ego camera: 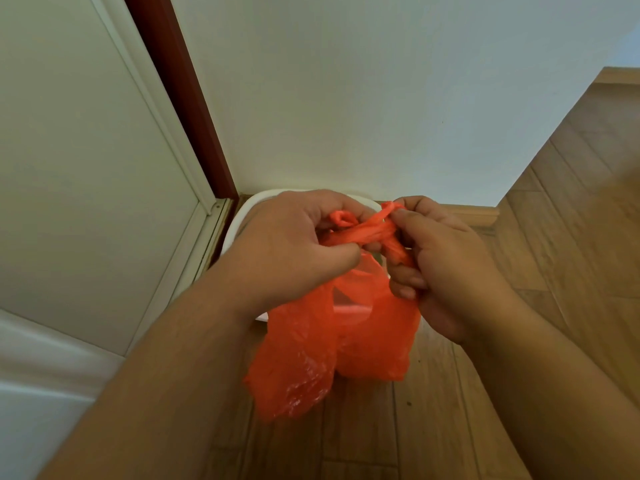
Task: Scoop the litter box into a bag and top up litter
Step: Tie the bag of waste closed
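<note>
An orange plastic bag (311, 348) hangs in the air in front of me, its two handles twisted and crossed at the top. My left hand (287, 251) grips one twisted handle. My right hand (446, 268) pinches the other handle at its end. Behind and below the hands sits a white litter box (239, 220) in the corner on the floor; only its rim shows and its inside is hidden by my hands and the bag.
A white wall (363, 98) stands straight ahead, with a pale door and dark red frame (180, 98) to the left. Wooden floor (571, 209) spreads to the right and below. A wooden skirting board (471, 213) runs along the wall.
</note>
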`<state>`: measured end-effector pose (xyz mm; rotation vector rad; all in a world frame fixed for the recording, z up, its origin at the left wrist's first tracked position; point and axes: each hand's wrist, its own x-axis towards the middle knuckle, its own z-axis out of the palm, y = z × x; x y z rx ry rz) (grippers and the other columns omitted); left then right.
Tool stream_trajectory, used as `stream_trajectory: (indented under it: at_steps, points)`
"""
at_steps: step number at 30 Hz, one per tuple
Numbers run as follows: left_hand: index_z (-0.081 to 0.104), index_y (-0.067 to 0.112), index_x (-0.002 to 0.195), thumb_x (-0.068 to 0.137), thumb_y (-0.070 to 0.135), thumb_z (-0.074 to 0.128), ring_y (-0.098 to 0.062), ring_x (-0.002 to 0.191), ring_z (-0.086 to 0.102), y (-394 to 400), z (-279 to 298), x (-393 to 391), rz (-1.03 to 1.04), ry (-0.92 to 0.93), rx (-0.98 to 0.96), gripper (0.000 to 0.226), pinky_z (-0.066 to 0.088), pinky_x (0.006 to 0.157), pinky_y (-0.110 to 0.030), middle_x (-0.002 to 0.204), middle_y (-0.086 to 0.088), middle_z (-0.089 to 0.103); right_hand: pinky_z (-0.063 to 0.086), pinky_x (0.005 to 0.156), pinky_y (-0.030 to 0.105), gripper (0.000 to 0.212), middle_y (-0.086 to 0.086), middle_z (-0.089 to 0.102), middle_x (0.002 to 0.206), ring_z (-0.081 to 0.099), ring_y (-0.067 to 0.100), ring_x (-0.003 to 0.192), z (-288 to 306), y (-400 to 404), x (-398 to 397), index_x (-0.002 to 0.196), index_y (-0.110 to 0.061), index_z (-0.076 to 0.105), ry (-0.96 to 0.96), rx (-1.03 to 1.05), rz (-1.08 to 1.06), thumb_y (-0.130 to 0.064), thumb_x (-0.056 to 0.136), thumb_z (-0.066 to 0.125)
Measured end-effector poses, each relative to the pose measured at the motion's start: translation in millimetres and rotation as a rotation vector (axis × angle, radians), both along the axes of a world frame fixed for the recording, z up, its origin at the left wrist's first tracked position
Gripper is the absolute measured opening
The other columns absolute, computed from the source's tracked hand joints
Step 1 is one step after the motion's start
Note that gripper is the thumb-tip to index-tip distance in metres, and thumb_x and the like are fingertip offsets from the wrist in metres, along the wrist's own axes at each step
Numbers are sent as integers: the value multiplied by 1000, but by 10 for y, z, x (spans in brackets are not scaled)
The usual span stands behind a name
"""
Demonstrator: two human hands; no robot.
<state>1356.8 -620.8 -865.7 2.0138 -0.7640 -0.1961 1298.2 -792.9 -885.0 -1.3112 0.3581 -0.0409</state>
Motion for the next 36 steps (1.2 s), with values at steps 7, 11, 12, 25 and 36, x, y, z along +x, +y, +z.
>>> stream_trajectory:
  at_steps: [7,11,12,25,36]
  points:
    - [76,23,121,94,24,73,6,112,65,10,-127,27,-10,-193,-54,27,54,98,-26,117,15,74,17,37,20,14,3,44,64,29,10,38,-95,-141,9,98,-14,50,131,-65,-29,-4,98,59]
    - [73,28,125,98,28,68,8,111,64,-46,-188,36,28,-277,-29,28,55,96,-26,118,18,73,26,40,21,24,8,54,69,45,14,53,-125,-124,1,84,-9,60,79,-137,17,13,90,53]
    - [73,30,125,98,29,68,11,107,65,-58,-190,33,39,-261,-19,27,55,94,-24,116,20,73,30,42,21,25,10,60,70,49,15,56,-125,-124,-4,84,-7,66,66,-162,43,14,89,52]
    - [75,39,102,86,54,66,-6,86,73,-74,-310,154,260,87,6,24,61,82,-43,87,16,77,58,86,63,33,12,77,104,75,36,96,-90,-46,-65,114,-12,69,4,-177,216,0,85,76]
    - [77,31,104,94,40,70,-15,87,77,-108,-295,131,242,345,-126,15,60,88,-49,90,6,79,61,70,29,41,-10,73,92,71,6,84,-174,5,-65,110,-39,63,-273,-683,52,-10,86,80]
